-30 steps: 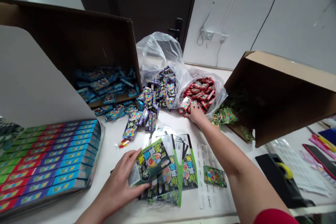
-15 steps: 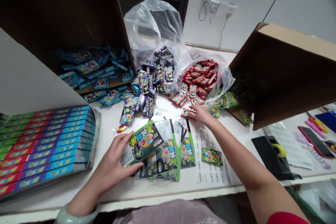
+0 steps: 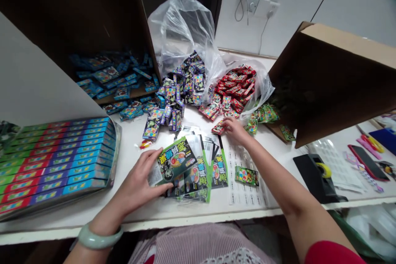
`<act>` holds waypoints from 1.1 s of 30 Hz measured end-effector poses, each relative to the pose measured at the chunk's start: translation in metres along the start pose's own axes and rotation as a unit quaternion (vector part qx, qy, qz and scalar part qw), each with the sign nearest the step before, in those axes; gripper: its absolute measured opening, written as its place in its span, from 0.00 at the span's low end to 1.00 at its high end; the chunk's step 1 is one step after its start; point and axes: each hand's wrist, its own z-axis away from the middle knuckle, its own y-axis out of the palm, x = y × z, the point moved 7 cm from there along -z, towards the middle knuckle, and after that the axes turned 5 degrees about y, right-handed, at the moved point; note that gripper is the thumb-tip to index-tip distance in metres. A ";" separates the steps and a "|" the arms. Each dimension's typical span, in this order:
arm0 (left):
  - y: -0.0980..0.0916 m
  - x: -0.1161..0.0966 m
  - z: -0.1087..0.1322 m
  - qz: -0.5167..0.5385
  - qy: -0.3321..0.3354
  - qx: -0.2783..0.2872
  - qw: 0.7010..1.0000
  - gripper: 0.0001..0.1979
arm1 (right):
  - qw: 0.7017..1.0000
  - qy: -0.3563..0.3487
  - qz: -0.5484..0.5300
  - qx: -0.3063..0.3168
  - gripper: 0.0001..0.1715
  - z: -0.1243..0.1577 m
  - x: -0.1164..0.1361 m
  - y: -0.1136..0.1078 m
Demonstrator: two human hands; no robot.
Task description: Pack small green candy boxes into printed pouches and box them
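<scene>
At the table (image 3: 126,152), the left hand (image 3: 136,185) grips a green packet (image 3: 176,159); the open right hand (image 3: 236,130) touches a red packet (image 3: 218,128).

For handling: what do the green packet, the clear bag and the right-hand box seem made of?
The green packet looks like glossy plastic film or coated paper; it shines, but which is unclear. The clear bag seems thin polyethylene, crinkled and see-through. The right-hand box looks like matte brown cardboard, unprinted.
</scene>
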 end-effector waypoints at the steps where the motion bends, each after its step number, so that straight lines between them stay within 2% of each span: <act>1: 0.000 0.000 0.000 0.001 0.001 0.001 1.000 0.42 | 1.000 -0.005 0.004 0.008 0.17 0.004 -0.001 0.000; 6: 0.002 0.003 -0.001 -0.001 -0.007 0.006 1.000 0.42 | 0.999 0.023 0.037 0.009 0.21 0.019 -0.004 -0.002; 10: 0.007 -0.003 -0.008 0.004 0.007 0.020 1.000 0.43 | 0.996 0.062 0.065 0.001 0.37 0.015 0.003 0.009; 14: 0.006 -0.007 -0.010 0.010 0.010 0.015 1.000 0.43 | 0.996 0.071 0.058 -0.008 0.35 0.016 0.023 0.003; 16: 0.004 -0.006 -0.009 0.005 0.006 0.005 1.000 0.44 | 1.000 0.018 0.018 -0.008 0.36 0.028 0.048 -0.011; 17: 0.003 -0.006 -0.009 0.002 0.008 0.001 1.000 0.44 | 0.999 -0.035 -0.017 -0.003 0.36 0.036 0.066 -0.019; 19: 0.001 -0.007 -0.010 0.003 0.019 -0.001 1.000 0.45 | 0.984 -0.156 -0.065 0.064 0.39 0.058 0.106 -0.030; 22: 0.000 -0.012 -0.015 0.016 0.044 0.005 0.999 0.46 | 0.959 -0.229 -0.028 0.165 0.42 0.083 0.143 -0.036; 24: 0.000 -0.017 -0.018 0.022 0.058 0.017 0.998 0.47 | 0.951 -0.242 0.008 0.192 0.41 0.087 0.152 -0.035; 28: 0.000 -0.024 -0.016 0.032 0.061 0.054 0.996 0.49 | 0.944 -0.253 0.053 0.206 0.40 0.083 0.156 -0.030; 33: -0.001 -0.023 -0.010 0.050 0.041 0.052 0.997 0.49 | 0.935 -0.270 0.040 0.225 0.35 0.086 0.164 -0.034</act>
